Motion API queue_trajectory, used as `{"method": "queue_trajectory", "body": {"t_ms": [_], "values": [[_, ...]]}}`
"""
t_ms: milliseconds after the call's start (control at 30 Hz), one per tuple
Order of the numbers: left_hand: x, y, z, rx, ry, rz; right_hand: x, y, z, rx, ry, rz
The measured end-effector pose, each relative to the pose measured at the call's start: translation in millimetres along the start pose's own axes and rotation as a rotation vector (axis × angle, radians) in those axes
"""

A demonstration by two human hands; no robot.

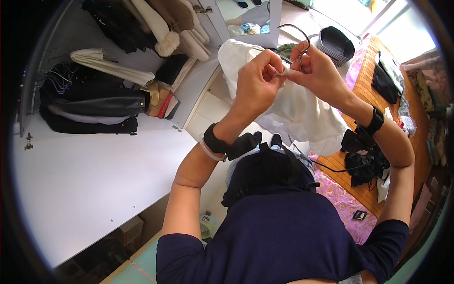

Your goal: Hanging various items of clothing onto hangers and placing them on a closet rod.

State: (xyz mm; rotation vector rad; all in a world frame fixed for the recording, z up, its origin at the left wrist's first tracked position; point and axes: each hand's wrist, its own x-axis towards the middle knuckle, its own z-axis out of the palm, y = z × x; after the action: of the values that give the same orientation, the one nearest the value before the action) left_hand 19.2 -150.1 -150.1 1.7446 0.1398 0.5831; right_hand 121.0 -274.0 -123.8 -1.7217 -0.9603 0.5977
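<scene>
A white garment [307, 116] hangs from my two raised hands, its cloth spreading to both sides below them. My left hand [259, 81] is closed in a pinch on a gathered bit of its upper edge. Close beside it, my right hand [321, 73] pinches the same edge with thumb and fingers. The curved dark hook of a clothes hanger [298, 28] rises at the right fingers; most of the hanger is hidden by the cloth and hands. Whether the right fingers also grip the hook, I cannot tell.
An open white wardrobe with hanging coats [165, 23] and folded dark clothes [94, 104] stands at the left, its white door panel [104, 175] nearer me. At right, a bed with a brown woven mat [366, 61] bears clothes. A checked basket [336, 46] stands beyond my right hand.
</scene>
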Motion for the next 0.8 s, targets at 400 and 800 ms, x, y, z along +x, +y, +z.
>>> {"method": "queue_trajectory", "body": {"t_ms": [400, 800], "values": [[-68.9, -73.5, -39.1, 0.588, -0.532, 0.103, 4.7, -36.7, -49.6, 0.268, 0.205, -0.008], [74.8, -44.1, -115.1, 0.376, 0.099, 0.346, -19.0, -78.2, -75.3, 0.126, 0.219, -0.188]]}}
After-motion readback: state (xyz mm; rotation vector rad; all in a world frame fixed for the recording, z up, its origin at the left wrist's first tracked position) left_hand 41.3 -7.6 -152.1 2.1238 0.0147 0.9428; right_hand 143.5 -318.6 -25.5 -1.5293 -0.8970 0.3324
